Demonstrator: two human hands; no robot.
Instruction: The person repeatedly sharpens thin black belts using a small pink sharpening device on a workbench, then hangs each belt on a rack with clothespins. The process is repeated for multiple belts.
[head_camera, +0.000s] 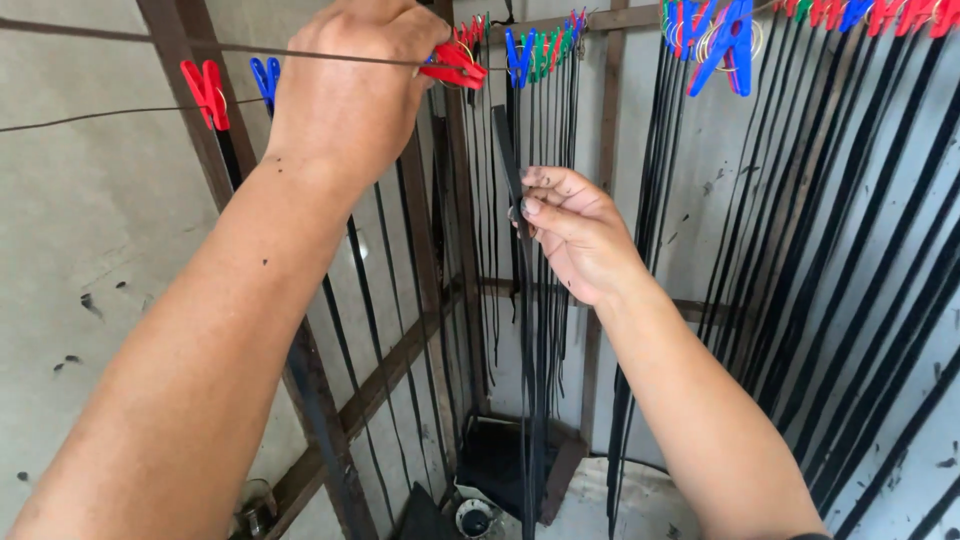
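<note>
**Packages, labels, signs, screens: none found**

Inspected across the head view: wall, timber frame, lines overhead and floor corner. No package, label, sign or screen seen anywhere. Small round container on the floor at the bottom of the frame too dim and too small to identify as a package. Nothing further to record under this heading.
</note>
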